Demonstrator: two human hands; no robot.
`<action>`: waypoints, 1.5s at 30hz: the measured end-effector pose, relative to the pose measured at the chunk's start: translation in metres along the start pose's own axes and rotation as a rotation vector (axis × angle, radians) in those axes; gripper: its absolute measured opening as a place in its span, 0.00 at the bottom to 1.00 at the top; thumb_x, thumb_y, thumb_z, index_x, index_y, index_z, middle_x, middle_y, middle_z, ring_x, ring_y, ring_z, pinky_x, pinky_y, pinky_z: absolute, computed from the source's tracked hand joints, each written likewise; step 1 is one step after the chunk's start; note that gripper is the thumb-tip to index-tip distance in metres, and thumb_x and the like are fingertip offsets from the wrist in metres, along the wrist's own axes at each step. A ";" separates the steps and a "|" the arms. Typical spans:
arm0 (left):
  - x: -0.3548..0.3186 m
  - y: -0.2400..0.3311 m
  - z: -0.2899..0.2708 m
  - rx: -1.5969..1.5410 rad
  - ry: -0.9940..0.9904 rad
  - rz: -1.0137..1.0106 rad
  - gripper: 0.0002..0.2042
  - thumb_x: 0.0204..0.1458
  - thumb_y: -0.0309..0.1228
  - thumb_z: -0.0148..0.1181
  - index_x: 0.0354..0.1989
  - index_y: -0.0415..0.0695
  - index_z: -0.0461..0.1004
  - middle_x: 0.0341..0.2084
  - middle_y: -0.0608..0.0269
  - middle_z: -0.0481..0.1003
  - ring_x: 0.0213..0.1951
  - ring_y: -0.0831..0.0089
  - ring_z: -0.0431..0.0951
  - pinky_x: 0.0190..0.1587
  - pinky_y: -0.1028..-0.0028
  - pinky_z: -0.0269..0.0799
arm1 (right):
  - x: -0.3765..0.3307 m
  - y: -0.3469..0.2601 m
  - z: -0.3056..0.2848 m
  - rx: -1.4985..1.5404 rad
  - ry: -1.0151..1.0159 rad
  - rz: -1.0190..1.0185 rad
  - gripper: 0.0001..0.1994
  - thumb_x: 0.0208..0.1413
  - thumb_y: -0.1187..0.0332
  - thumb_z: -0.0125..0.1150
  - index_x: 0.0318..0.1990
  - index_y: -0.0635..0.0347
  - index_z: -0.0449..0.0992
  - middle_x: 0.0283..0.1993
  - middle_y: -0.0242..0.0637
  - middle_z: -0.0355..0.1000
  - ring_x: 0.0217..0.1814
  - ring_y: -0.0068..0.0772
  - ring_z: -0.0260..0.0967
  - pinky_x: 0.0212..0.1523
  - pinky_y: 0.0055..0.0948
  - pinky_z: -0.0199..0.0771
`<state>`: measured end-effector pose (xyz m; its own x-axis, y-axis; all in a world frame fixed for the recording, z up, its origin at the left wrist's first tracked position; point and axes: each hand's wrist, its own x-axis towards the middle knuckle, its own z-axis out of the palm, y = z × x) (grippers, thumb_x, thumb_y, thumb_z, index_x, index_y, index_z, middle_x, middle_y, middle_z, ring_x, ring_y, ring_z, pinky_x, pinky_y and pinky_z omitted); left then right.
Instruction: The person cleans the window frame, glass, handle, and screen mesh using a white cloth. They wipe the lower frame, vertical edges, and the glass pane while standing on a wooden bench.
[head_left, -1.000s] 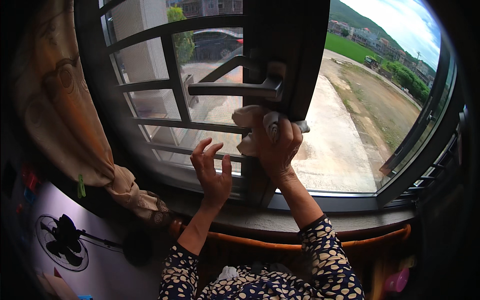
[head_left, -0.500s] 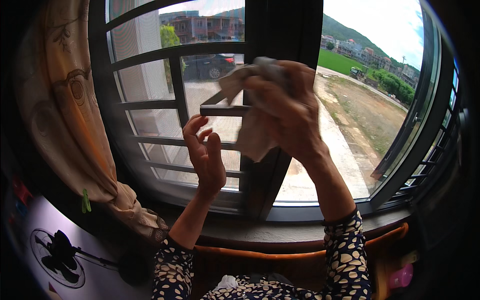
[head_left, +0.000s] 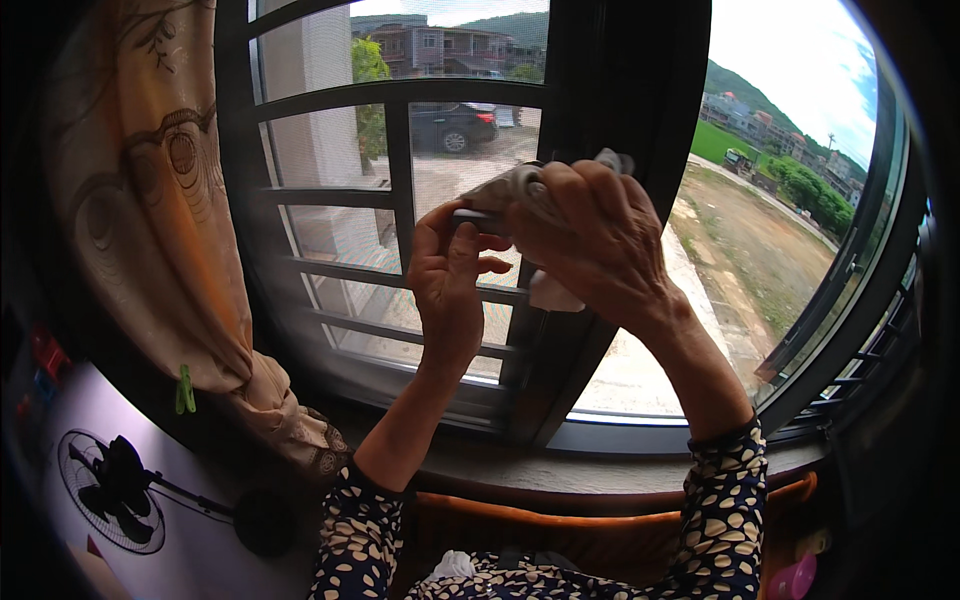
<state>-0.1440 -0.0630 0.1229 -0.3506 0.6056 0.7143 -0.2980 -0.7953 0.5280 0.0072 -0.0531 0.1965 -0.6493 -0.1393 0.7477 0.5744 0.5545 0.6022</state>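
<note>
A crumpled pale cloth (head_left: 556,290) is bunched in my right hand (head_left: 600,240), whose fingers are closed around it. Part of the cloth lies over a dark flat bar (head_left: 477,217) that sticks out to the left in front of the window grille (head_left: 330,197). At the bar's free end, the thumb and index finger of my left hand (head_left: 447,290) pinch it, while the other fingers are partly curled below. Where the bar joins the dark window frame (head_left: 622,100) is hidden by my right hand and the cloth.
On the left hangs a patterned beige curtain (head_left: 175,200) with a green clothespin (head_left: 185,390) beside it. A black fan (head_left: 112,492) is at lower left. Below the sill (head_left: 560,475) runs a wooden rail (head_left: 600,517). The open window pane (head_left: 860,290) stands at right.
My left hand has risen to the bar and its thumb and finger have closed on the end. My right hand has lowered slightly with the cloth. The view has shifted.
</note>
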 end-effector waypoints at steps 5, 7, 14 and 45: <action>0.002 0.006 -0.002 0.067 -0.045 0.007 0.12 0.63 0.32 0.47 0.50 0.39 0.66 0.36 0.57 0.74 0.36 0.74 0.79 0.30 0.78 0.79 | -0.031 0.014 -0.023 -0.100 0.015 0.130 0.20 0.33 0.67 0.72 0.40 0.41 0.78 0.45 0.33 0.61 0.48 0.36 0.63 0.39 0.34 0.74; 0.002 0.006 -0.003 0.047 -0.071 -0.009 0.12 0.64 0.33 0.46 0.50 0.40 0.65 0.34 0.58 0.73 0.36 0.73 0.80 0.30 0.77 0.79 | -0.033 0.013 -0.025 -0.073 0.020 0.202 0.21 0.32 0.68 0.72 0.41 0.43 0.78 0.44 0.35 0.61 0.46 0.37 0.65 0.39 0.35 0.74; 0.003 0.000 0.000 -0.232 -0.121 -0.164 0.11 0.65 0.35 0.44 0.51 0.46 0.60 0.48 0.51 0.69 0.43 0.68 0.78 0.38 0.69 0.80 | 0.001 0.002 -0.010 -0.073 -0.032 0.029 0.13 0.37 0.67 0.70 0.35 0.53 0.77 0.39 0.34 0.63 0.42 0.33 0.64 0.35 0.33 0.73; -0.026 0.013 0.007 0.181 0.044 -0.131 0.22 0.62 0.38 0.49 0.61 0.45 0.55 0.46 0.56 0.70 0.43 0.70 0.77 0.36 0.76 0.79 | -0.021 0.070 -0.037 0.080 0.224 0.193 0.20 0.44 0.73 0.67 0.47 0.47 0.76 0.53 0.34 0.64 0.52 0.39 0.64 0.47 0.38 0.75</action>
<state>-0.1327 -0.0894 0.1150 -0.3590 0.7015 0.6156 -0.1812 -0.6994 0.6914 0.0795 -0.0416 0.2329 -0.4008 -0.1980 0.8945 0.6293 0.6501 0.4259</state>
